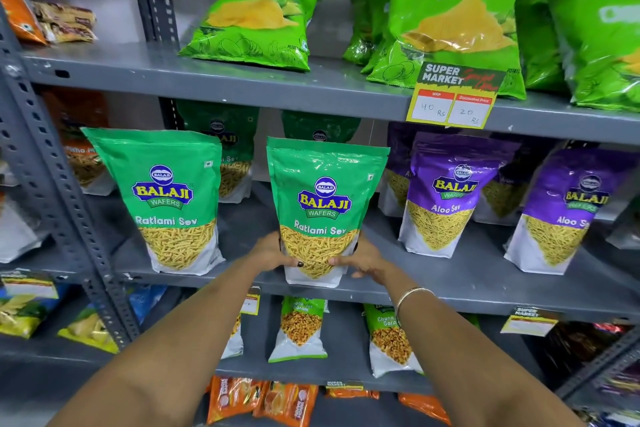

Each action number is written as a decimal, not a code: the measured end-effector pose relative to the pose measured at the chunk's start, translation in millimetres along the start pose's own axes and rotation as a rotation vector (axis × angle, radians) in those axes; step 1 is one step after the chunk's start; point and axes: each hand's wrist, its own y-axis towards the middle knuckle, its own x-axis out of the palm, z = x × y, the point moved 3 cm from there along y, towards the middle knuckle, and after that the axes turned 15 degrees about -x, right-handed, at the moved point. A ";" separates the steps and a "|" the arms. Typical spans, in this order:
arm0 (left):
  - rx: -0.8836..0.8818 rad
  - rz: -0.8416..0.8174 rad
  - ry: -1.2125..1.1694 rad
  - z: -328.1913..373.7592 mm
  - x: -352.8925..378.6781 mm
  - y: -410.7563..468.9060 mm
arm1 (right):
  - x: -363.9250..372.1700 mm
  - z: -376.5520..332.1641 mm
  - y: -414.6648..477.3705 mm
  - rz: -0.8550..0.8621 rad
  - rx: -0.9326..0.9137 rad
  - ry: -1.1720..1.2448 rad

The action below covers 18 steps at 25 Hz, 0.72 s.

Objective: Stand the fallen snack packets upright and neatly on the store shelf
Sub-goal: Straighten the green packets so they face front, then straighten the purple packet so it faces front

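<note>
Presently, a green Ratlami Sev packet (325,211) is held at the centre of the frame, its base resting on or just above the front edge of the middle shelf (485,288). The left hand (270,251) is closed around the packet's lower left corner, and the right hand (363,258) is closed around the lower right corner, thumbs laid across the clear window at the front.

A topple is judged to be the main risk: the grip sits low, the weight of the sev is at the bottom, and the tall upper part is unsupported, so a hasty release could let the packet fall forward off the shelf lip. A base left half over the edge would cause the same. A sideways push could also disturb the second Ratlami Sev packet (166,201) standing to the left of it, or the purple Aloo Sev packet (450,198) to the right, though both stand well apart from it.

The held packet is upright, its long axis running vertically with a slight lean of the top toward the left of the frame. Its printed face is turned outward to the camera, sealed top edge uppermost. In the upper part of the frame, a green Crunchem packet (259,17) lies tilted back on the top shelf (242,80).
</note>
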 end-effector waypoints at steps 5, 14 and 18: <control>-0.195 -0.175 0.370 0.3 -6.8 -9.7 | -4.5 1.3 -3.5 -0.054 -0.006 -0.006; -0.326 -0.763 0.480 92.6 69.0 -43.1 | -122.8 51.5 -12.5 0.085 0.297 -0.341; -0.041 -0.499 0.134 150.8 132.2 -16.0 | -203.5 79.6 -14.1 0.245 0.302 -0.367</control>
